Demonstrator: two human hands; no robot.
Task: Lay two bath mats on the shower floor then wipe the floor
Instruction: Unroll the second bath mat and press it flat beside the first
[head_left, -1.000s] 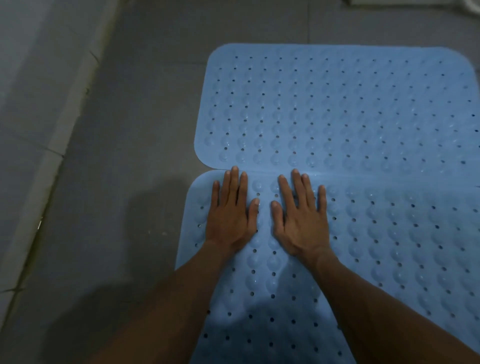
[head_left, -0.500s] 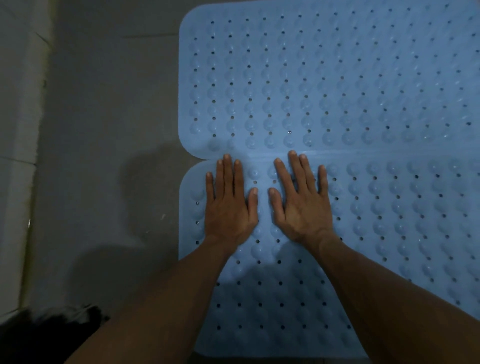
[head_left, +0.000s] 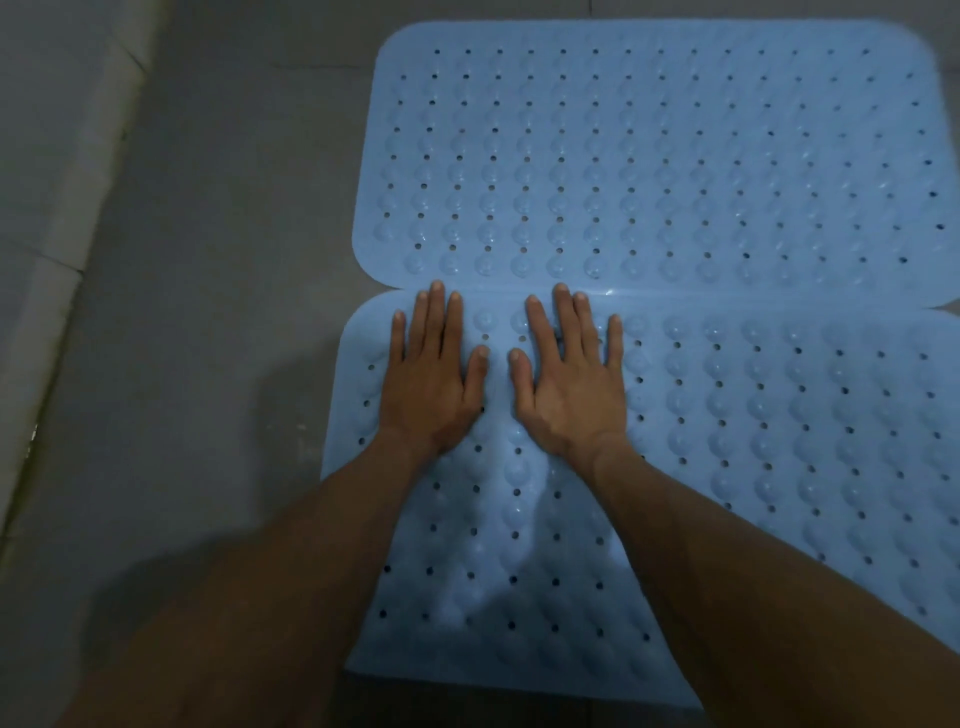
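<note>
Two light-blue bath mats lie flat on the grey shower floor, long edges meeting: the far mat has its near edge touching or slightly lapping the far edge of the near mat (which one lies on top cannot be told). Open floor runs along the mats' left side as far as the pale raised curb, and a narrow strip shows beyond the far mat; to the right both mats run out of view. The left hand and the right hand rest palm-down on the near mat just beside the seam, fingers straight and slightly spread, gripping nothing, thumbs nearly touching. Compared with half a second ago, the hands hold the same spot, while the view has lifted, so the far mat's top edge shows again. Count: two mats, two hands.
</note>
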